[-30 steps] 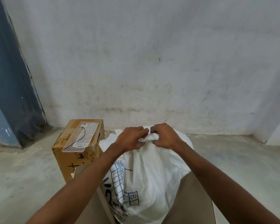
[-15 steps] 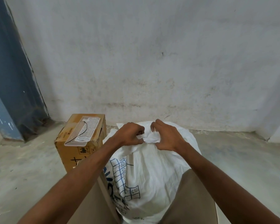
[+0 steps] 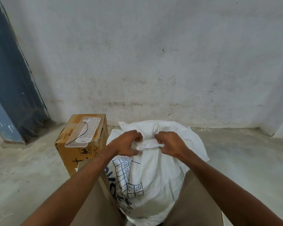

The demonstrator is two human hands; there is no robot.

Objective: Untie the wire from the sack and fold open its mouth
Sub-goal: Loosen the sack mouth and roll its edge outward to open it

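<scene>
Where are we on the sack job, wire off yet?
Done: nothing clearly; no wire is visible at the neck, so I cannot tell if it is off. In hand: left hand and right hand both grip the bunched neck of the white woven sack. Left: the mouth is still gathered, not folded open.

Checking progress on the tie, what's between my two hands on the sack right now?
In the head view, a bunched, rolled band of the white sack neck spans between left hand and right hand; no wire is visible.
</scene>
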